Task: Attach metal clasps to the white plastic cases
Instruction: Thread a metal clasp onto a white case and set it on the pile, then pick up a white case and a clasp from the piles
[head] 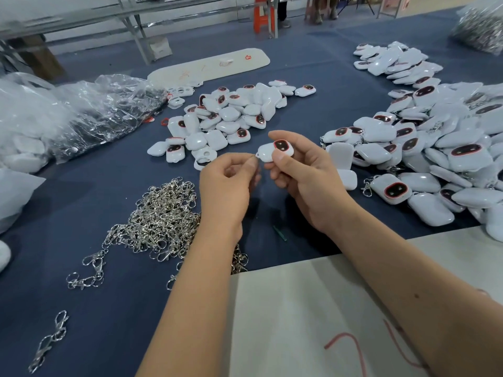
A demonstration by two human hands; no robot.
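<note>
Right hand [299, 180]: I see it curled round one white case [275, 151], thumb on the near edge, fingers behind, the red-rimmed dark window facing up.
Left hand [227, 183]: fingertips pinched tight on a small metal clasp [254, 156], right at the case's 9 o'clock corner; the metal touches the case there, most of it hidden by the fingers.
Held case: up off the table, just past centre of my view, between the two hands.
Clasp pile [163, 216]: loose silver clasps heaped at 8 o'clock from the hands, just beside the left wrist; a few strays [87, 273] trail out further toward 8.
Bare cases [226, 115]: a heap at 12 o'clock, just beyond the hands.
Cases at 3 o'clock [435, 148]: a big heap, several with clasps showing at their corners, one such near the right wrist.
Far heap [394, 63]: more white cases at 1 o'clock, well apart.
Plastic bags [89, 112]: crumpled clear ones at 10 o'clock.
Table [95, 186]: dark blue cloth under it all.
White sheet [313, 308]: under my right forearm at 5 o'clock, red marks on it.
</note>
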